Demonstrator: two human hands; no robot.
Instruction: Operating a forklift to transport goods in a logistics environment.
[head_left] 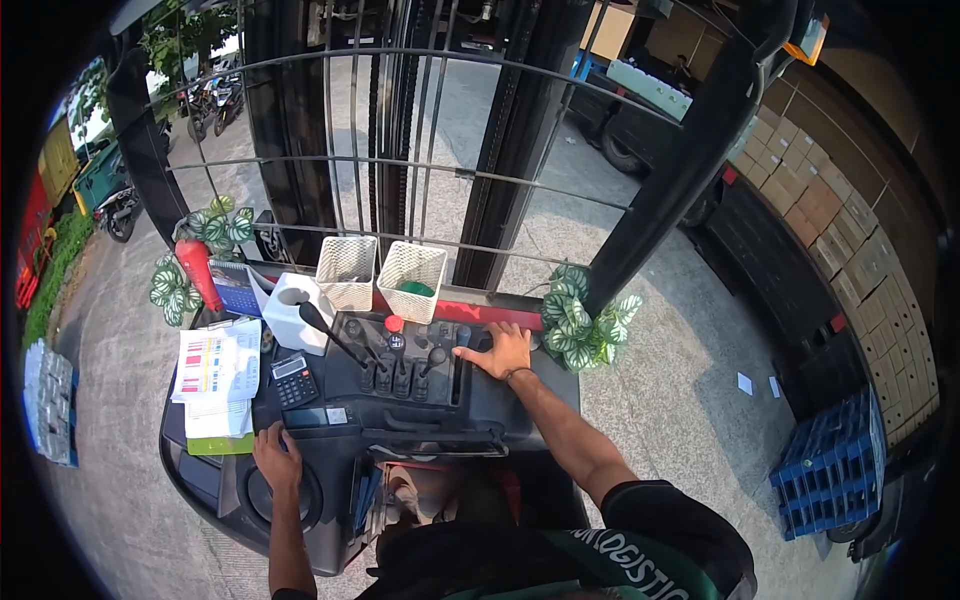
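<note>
Dark shirt (560, 553), nearest. Left hand (277, 457): loosely curled, hold unclear. Right hand (503, 351): spread, apparently empty, on console (500, 405). Control levers (423, 373), just left of it: we judge them stiff, best gripped by knobs (437, 355).

Two hands, two baskets, one calculator: a count across the dashboard.
On the dashboard (505, 405) there were one left hand (277, 458) and one right hand (503, 350); two white woven baskets (347, 296) along the far edge; one white box (287, 328), one desk calendar (238, 292) and one red object (200, 272) toward the far left corner; one calculator (293, 382) and one green folder (215, 446) nearer the left edge, under papers (215, 365) whose sheets could not be counted; one long black lever (335, 335). Leafy plants (588, 325) stood at two corners, far left and far right. Beyond the right edge, two loose sheets (744, 383) lay on the ground.
</note>
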